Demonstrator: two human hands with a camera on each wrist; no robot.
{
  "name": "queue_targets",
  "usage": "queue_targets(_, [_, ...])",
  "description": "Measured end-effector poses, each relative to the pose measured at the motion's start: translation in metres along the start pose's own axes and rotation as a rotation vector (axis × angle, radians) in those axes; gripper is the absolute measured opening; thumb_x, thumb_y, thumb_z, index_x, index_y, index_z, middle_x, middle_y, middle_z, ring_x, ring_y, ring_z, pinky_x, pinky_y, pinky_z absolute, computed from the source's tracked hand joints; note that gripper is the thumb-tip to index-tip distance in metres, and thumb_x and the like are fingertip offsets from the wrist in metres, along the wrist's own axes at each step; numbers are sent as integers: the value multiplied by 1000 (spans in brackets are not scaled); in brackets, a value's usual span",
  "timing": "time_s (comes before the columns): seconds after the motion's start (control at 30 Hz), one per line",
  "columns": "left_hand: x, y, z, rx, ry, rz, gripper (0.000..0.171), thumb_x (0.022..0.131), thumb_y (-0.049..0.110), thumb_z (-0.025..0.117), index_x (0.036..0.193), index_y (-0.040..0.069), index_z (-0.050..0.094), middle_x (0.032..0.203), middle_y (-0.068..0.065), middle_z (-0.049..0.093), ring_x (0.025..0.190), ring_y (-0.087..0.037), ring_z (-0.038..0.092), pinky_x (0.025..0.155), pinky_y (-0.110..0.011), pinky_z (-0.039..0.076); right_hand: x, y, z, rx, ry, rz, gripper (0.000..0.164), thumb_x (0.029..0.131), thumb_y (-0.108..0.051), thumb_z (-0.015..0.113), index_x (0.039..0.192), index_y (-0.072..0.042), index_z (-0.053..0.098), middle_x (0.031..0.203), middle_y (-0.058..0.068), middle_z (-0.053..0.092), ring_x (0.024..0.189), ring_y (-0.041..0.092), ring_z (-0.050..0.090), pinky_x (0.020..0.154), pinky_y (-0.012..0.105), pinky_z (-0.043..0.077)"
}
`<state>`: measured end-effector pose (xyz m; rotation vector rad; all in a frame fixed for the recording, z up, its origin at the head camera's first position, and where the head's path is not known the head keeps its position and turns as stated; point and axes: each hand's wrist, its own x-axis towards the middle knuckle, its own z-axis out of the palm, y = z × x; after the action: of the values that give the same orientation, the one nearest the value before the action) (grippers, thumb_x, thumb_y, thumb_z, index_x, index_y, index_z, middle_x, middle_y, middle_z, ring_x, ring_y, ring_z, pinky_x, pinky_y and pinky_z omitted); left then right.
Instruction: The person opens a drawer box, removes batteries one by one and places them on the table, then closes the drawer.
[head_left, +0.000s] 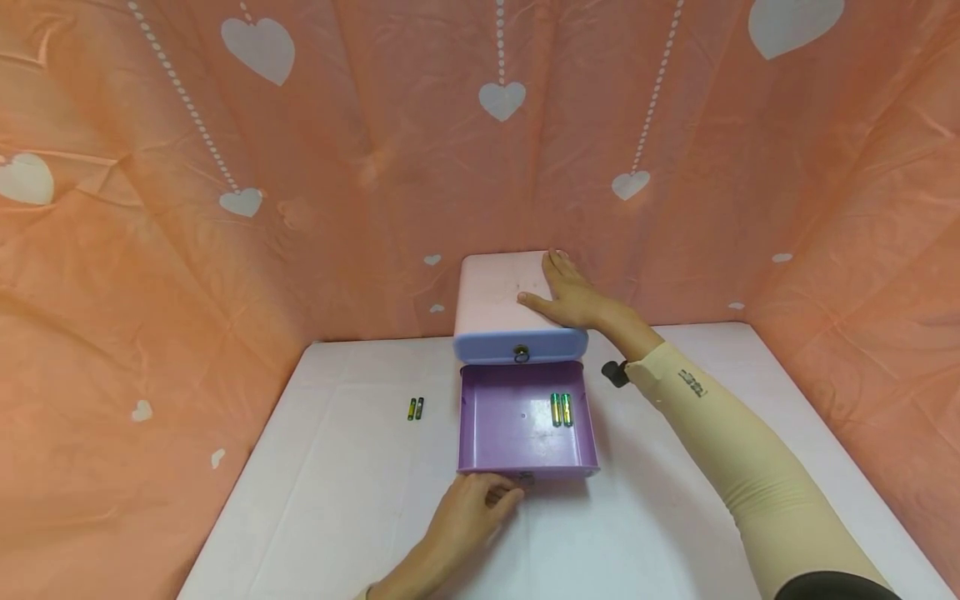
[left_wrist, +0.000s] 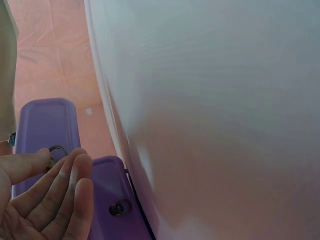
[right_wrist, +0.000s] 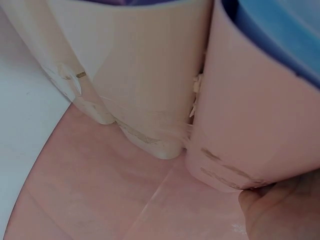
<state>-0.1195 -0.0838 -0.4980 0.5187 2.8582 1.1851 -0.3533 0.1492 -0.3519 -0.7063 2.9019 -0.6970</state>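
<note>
A small drawer cabinet (head_left: pixel 498 287) with a pale pink top stands at the back of the table, its blue-fronted top drawer (head_left: pixel 487 347) closed. Below it a purple drawer (head_left: pixel 495 429) is pulled out, holding two green-and-gold batteries (head_left: pixel 561 410) at its right side. My left hand (head_left: pixel 468 510) is at that drawer's front, thumb and forefinger pinching its metal ring pull (left_wrist: pixel 59 149). Flat on the cabinet's top lies my right hand (head_left: pixel 573 300), fingers spread; the right wrist view catches only part of it (right_wrist: pixel 285 207) against the cabinet's side.
Two smaller batteries (head_left: pixel 416 408) lie on the white tablecloth (head_left: pixel 360 467) left of the drawer. Another purple drawer front (left_wrist: pixel 107 185) with its own ring shows beside the pulled-out one in the left wrist view. An orange heart-patterned curtain (head_left: pixel 390 167) hangs right behind the cabinet.
</note>
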Motion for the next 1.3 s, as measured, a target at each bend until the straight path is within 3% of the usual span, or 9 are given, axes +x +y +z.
queue_targets(0.53, [-9,20,-18,-5,-53,33,10,99,28,79,101,19,83,93,13,79,78,3,63,71,-22,55,-1,-1,0,-8,9,-7,102,109,-58,48,166,9,-4,176,26,-14,164,37,-14,134,51,-4])
queue_targets(0.7, [-8,30,-29,-10,-62,52,9,99,26,79,101,18,83,95,13,79,82,3,64,75,-23,58,-2,-3,0,-6,12,-8,103,109,-59,48,166,9,-4,176,26,-13,164,37,-14,134,51,-3])
queue_targets(1.03, [9,42,-42,-6,3,111,11,100,28,79,102,18,82,93,14,79,87,-1,69,82,-28,60,-3,-3,1,1,13,-5,102,109,-59,48,166,9,-3,176,26,-12,164,38,-14,134,52,-3])
queue_targets(1.3, [24,45,-46,-29,38,138,14,100,26,79,105,13,81,92,8,80,82,-4,71,77,-26,61,-2,-2,0,4,9,-6,102,109,-60,47,166,8,-4,176,25,-14,164,37,-14,134,51,-3])
